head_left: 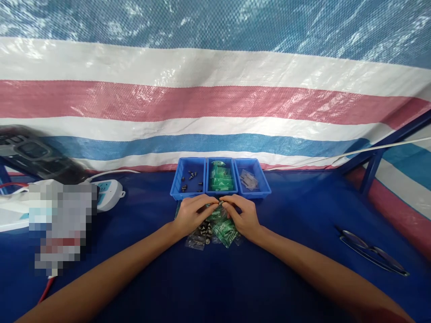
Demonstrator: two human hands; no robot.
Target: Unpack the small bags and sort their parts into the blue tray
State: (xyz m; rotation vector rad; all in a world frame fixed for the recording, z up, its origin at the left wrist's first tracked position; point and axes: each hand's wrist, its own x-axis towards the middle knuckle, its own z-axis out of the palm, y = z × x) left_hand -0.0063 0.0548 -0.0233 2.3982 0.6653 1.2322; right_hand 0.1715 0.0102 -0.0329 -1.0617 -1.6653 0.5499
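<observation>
My left hand (191, 216) and my right hand (245, 217) meet just in front of the blue bins, both in a pinch. Their fingertips close on a small item (220, 202), too small to name. Below them lies a pile of green-printed plastic packets (226, 232), clear packets (195, 242) and small dark screw-like parts (206, 229). Behind the hands stand three blue bins in a row. The left bin (188, 195) holds several small dark parts, the middle bin (232, 162) green packets (221, 179), and the right bin (261, 194) clear packets (249, 179).
A pair of eyeglasses (373, 253) lies on the blue table (215, 287) at the right. At the left are a white power strip (112, 193), a blurred-out object (69, 220) and a dark plastic-wrapped item (37, 152). A striped tarp (215, 101) hangs behind.
</observation>
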